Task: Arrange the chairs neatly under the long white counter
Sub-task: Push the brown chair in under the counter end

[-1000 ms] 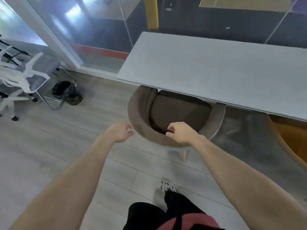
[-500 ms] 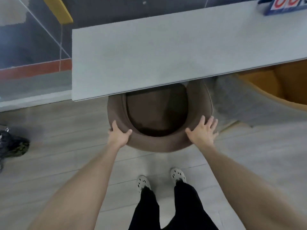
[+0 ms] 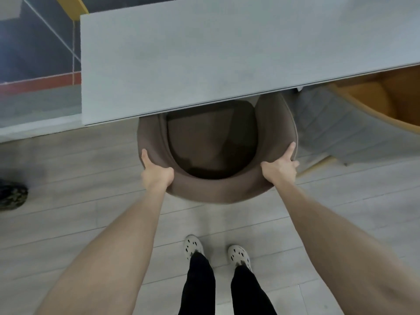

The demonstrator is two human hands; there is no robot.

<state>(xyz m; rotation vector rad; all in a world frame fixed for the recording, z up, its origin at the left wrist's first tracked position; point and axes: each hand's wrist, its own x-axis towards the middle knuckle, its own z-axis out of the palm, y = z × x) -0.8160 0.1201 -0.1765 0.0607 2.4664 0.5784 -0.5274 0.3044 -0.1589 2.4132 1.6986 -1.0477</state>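
A brown tub chair (image 3: pixel 216 189) with a curved backrest stands half under the long white counter (image 3: pixel 204 55), its seat front hidden by the counter edge. My left hand (image 3: pixel 155 172) grips the left side of the backrest rim, thumb on the inside and fingers over the outside. On the right side of the rim my right hand (image 3: pixel 280 168) grips in the same way, thumb inward and fingers wrapped round the outer edge. An orange chair (image 3: pixel 375 103) sits partly under the counter at the right.
A glass wall with a red stripe and a yellow post (image 3: pixel 72 5) runs behind the counter's left end. A dark camouflage object (image 3: pixel 11 195) lies on the wooden floor at far left. My feet in white shoes (image 3: pixel 193 246) stand just behind the brown chair.
Both hands went from hovering near the backrest, to resting flat on it, to gripping its rim. The chair now stands squarer to the counter, and I look straight down on it.
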